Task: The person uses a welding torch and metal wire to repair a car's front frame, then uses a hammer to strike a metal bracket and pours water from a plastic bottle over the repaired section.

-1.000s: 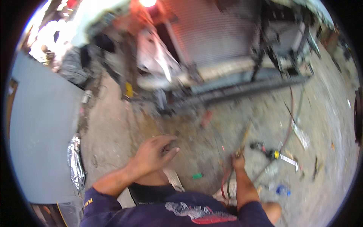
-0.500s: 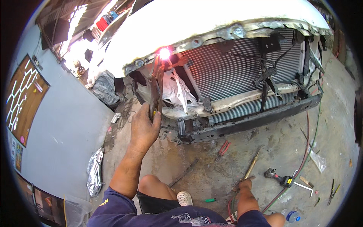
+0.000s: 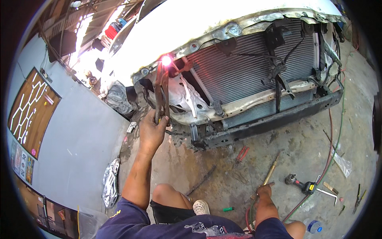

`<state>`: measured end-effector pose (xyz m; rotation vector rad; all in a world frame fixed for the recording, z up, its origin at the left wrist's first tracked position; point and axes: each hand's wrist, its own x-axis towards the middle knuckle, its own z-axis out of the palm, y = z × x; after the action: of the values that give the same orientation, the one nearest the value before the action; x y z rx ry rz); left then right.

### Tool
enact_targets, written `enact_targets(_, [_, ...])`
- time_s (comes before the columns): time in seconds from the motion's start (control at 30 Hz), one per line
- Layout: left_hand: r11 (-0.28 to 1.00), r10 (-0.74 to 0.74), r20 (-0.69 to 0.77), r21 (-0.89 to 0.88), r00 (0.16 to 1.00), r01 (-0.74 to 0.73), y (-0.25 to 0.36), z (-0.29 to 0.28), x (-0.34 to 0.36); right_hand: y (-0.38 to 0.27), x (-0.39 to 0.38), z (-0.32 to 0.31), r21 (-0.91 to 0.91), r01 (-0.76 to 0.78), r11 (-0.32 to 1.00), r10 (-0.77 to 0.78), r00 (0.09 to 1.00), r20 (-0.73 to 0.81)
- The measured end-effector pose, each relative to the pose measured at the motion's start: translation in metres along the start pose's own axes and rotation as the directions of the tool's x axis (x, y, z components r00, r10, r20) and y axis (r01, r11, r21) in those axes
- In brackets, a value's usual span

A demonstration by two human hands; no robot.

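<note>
My left hand (image 3: 152, 134) grips a long dark metal piece (image 3: 161, 93) standing upright at the front of a white car (image 3: 191, 20) with its bumper cover off. A bright pink-white glow (image 3: 166, 60) shows at its top, below the hood edge. The radiator (image 3: 246, 63) and dark lower crossbeam (image 3: 270, 123) are exposed to the right. Low at the right, my right hand (image 3: 264, 191) is closed round a brass torch (image 3: 272, 165), angled along the concrete floor, with red and green hoses by it.
Red-handled pliers (image 3: 242, 154), a cordless impact wrench (image 3: 308, 187), a green cylinder (image 3: 228, 209) and a water bottle (image 3: 313, 226) lie on the floor. A grey wall (image 3: 67, 151) stands left, with a silver headlamp-like item (image 3: 110, 183) at its foot. Hoses (image 3: 330, 159) run along the right.
My left hand has risen from above my knee to take hold of the dark metal piece. The view has tilted up toward the car. My right hand stays low on the torch.
</note>
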<state>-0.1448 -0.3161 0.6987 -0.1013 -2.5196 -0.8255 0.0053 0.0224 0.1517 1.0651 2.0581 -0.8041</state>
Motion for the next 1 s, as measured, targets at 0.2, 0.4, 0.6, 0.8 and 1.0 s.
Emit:
enact_targets(0.2, [0.997,-0.035,-0.098,0.062,0.995,0.041,0.015,-0.008,-0.002,0.001,-0.006,-0.003,-0.016,0.02,1.0,-0.02,1.0,-0.001])
enact_targets(0.4, [0.965,-0.252,0.161,-0.031,0.954,0.26,0.003,-0.029,-0.013,0.009,-0.014,-0.003,-0.017,0.102,0.995,-0.101,0.993,0.056])
enact_targets(0.6, [0.915,-0.395,0.315,0.225,0.863,0.336,-0.017,-0.062,-0.048,0.02,-0.016,-0.038,-0.118,0.243,0.963,-0.231,0.968,0.1])
enact_targets(0.8, [0.961,-0.236,0.847,0.278,0.476,-0.017,-0.046,-0.007,-0.085,-0.037,-0.099,-0.262,-0.408,0.174,0.896,0.069,0.853,0.517])
enact_targets(1.0, [0.768,-0.358,0.923,0.378,0.142,-0.518,-0.098,0.111,-0.128,0.16,-0.085,-0.24,-0.288,0.405,0.868,-0.087,0.694,0.715])
